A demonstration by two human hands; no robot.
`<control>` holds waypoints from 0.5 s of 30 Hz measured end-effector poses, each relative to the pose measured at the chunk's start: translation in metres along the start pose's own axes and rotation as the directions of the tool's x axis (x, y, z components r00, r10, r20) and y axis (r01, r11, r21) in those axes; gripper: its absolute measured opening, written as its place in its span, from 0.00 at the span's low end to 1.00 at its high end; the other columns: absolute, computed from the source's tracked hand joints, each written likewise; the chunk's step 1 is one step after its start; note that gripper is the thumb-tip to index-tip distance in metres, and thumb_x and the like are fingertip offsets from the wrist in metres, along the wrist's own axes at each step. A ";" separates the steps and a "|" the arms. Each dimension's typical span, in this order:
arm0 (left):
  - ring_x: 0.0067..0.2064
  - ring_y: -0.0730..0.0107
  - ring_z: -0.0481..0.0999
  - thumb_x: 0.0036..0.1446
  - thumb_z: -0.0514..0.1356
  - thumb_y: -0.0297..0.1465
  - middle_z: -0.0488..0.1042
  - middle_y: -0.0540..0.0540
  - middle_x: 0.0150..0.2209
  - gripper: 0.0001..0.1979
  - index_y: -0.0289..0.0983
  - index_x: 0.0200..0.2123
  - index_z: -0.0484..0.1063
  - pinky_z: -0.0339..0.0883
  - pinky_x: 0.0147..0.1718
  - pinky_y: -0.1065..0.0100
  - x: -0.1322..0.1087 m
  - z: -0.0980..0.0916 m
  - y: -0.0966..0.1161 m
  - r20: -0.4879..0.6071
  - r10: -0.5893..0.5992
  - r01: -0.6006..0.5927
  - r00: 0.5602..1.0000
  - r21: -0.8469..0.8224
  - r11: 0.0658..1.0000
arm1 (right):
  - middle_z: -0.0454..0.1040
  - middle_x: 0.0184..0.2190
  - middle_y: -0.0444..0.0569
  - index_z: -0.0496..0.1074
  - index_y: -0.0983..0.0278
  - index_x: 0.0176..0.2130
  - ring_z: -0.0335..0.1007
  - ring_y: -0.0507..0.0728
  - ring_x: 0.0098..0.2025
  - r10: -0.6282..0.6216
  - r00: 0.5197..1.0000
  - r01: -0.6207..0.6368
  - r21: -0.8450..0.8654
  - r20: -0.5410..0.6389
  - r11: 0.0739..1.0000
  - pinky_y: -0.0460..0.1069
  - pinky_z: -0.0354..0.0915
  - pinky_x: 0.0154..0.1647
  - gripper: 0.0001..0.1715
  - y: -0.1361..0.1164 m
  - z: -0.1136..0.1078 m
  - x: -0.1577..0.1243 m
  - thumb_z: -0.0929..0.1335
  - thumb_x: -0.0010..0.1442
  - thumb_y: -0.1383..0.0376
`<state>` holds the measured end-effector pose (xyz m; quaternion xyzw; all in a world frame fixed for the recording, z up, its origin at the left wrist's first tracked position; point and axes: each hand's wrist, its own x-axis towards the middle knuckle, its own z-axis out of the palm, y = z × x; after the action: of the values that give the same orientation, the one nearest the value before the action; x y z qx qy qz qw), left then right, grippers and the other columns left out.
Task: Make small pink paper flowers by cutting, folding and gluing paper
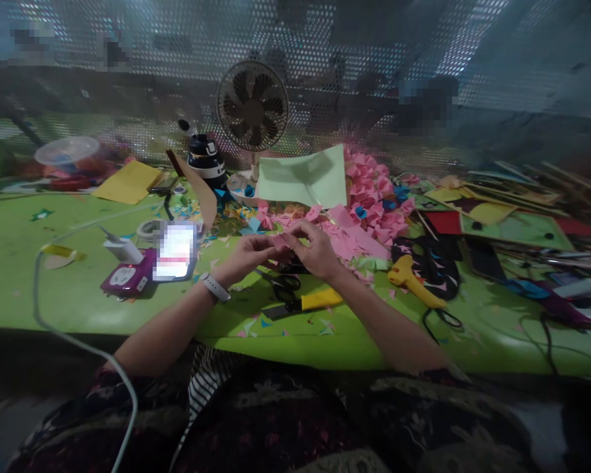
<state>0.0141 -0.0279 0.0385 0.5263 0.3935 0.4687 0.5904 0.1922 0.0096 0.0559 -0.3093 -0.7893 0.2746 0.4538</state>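
A small piece of pink paper point(280, 242) is pinched between both hands above the green table point(79, 236). My left hand point(246, 257), with a white band at the wrist, holds its left side with closed fingers. On the right side, my right hand point(312, 248) grips the paper between thumb and fingers. Black-handled scissors point(286, 286) lie just below the hands, beside a cutter with a yellow handle point(321, 299). Pink paper scraps point(345, 240) spread behind my right hand, in front of a heap of folded pink pieces point(372, 190).
A lit phone point(175, 251) and a purple power socket point(129, 279) with a cable stand left. Behind are a fan point(253, 105), a dark bottle point(206, 161) and a pale green sheet point(300, 177). A yellow glue gun point(416, 281) lies right.
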 end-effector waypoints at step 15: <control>0.28 0.71 0.79 0.45 0.73 0.42 0.78 0.48 0.26 0.17 0.35 0.30 0.77 0.75 0.33 0.69 0.003 -0.005 0.000 0.050 0.069 -0.065 0.996 -0.075 0.995 | 0.60 0.21 0.41 0.60 0.61 0.24 0.56 0.51 0.25 -0.002 0.989 0.025 -0.153 0.150 0.988 0.48 0.54 0.29 0.30 -0.001 -0.005 0.002 0.61 0.65 0.42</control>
<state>0.0106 -0.0234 0.0380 0.5292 0.3428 0.4884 0.6033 0.1958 0.0113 0.0595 -0.3166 -0.8420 0.2319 0.3701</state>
